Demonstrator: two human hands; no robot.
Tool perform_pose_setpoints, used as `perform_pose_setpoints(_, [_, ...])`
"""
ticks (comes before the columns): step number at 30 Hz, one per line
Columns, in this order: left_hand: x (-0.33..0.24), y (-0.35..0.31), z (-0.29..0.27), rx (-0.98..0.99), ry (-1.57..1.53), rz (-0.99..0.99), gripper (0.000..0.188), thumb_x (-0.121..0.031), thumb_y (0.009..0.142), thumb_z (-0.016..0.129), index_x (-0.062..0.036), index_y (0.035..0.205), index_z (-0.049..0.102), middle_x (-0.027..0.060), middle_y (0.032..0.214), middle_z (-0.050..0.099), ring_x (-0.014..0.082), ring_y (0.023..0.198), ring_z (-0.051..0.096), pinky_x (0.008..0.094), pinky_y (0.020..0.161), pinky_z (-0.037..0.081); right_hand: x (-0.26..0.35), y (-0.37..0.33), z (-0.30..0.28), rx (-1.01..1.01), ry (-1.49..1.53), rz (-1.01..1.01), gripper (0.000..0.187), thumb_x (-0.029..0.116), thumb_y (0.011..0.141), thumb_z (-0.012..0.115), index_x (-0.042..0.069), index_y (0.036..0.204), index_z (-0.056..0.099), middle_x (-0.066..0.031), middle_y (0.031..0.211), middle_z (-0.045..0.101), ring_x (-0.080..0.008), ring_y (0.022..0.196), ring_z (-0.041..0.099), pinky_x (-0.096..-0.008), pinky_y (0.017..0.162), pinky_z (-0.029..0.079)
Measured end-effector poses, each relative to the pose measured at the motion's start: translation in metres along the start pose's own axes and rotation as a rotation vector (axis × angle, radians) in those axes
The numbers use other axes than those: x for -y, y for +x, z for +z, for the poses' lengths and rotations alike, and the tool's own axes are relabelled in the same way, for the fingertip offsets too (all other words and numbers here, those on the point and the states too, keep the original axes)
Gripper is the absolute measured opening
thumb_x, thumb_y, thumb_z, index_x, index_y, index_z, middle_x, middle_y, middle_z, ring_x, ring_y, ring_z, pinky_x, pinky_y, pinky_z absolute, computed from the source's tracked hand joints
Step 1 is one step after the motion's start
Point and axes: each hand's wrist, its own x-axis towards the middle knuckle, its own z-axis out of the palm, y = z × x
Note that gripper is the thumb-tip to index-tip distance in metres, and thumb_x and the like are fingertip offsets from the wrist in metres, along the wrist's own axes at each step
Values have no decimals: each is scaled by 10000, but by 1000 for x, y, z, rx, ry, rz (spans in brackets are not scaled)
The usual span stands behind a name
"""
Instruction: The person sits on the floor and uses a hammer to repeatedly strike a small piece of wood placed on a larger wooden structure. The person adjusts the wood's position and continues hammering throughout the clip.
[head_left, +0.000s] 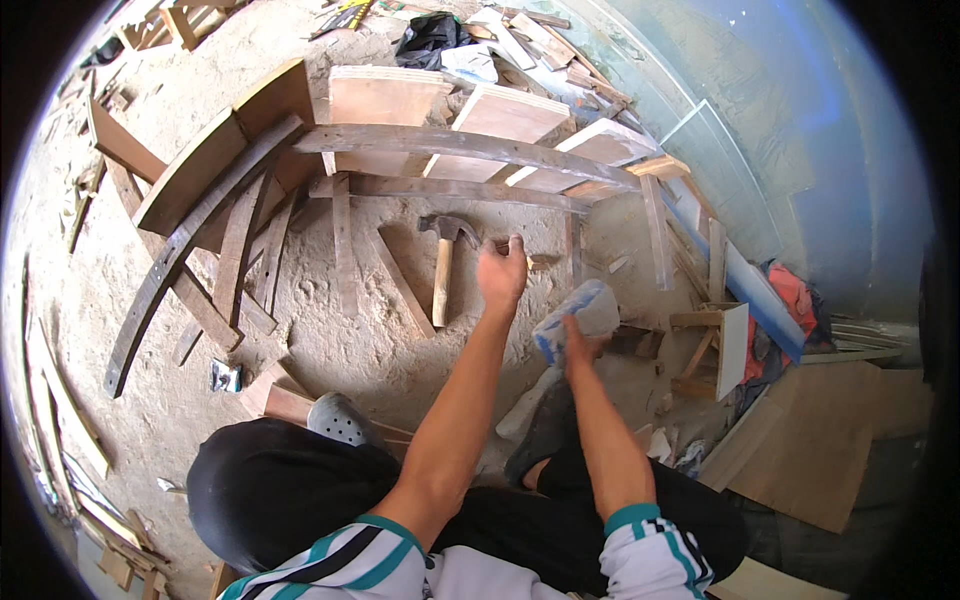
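My left hand (501, 270) reaches forward over the sandy floor, its fingers bunched and pointing down; I cannot see whether they pinch anything. It hovers just right of a hammer (443, 270) with a wooden handle that lies on the sand. My right hand (575, 347) grips a clear plastic bag with a blue edge (580, 313), held low near my knee. Beyond both hands lies a curved wooden frame (460, 143) made of bent rails and short slats.
Flat boards (385, 95) lean behind the frame. A small wooden piece (722, 335), red cloth (795, 295) and a plywood sheet (810, 450) are at the right. A grey shoe (340, 418) and offcuts lie near my legs. A blue wall (800, 150) stands at the right.
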Motion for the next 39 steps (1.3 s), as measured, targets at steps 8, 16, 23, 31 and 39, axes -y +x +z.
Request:
perform_pose_setpoints(8, [-72,-28,-19,35,-103,121,393,-357,878,604,2,1037,609,206,945,681,375,894,655,444,805,496,56,-92,13,652,-227,-947,1195,406,583,875,-23,1462,186,-261,1440,331,-370,1330,339,-458,1084,301])
perform_pose_setpoints(16, [-77,12,-104,-207,-57,156,349,-322,907,594,6,1023,622,238,943,675,385,893,657,436,816,497,73,-192,120,849,243,-732,1025,376,681,860,8,1431,266,-182,1371,407,-263,1243,403,-399,1041,347])
perform_pose_setpoints(23, [-16,73,-203,-719,57,194,392,-369,876,596,5,977,655,222,917,688,384,877,662,453,797,503,110,-255,135,524,-172,-560,1103,566,661,789,16,1446,244,-308,1397,351,-483,1286,339,-534,1066,312])
perform_pose_setpoints(31, [25,96,-228,-304,196,-101,649,-530,823,644,51,1112,643,223,1040,680,306,1008,646,375,878,476,122,-183,139,436,-18,-640,843,610,805,627,69,1400,373,-300,1252,508,-426,1195,480,-470,994,389])
perform_pose_setpoints(39, [24,86,-227,-18,32,-228,821,-652,826,602,77,1204,595,185,1089,646,263,1006,601,356,870,458,150,-158,159,471,123,-800,416,454,910,563,97,1073,702,-232,984,600,-366,998,538,-443,904,430])
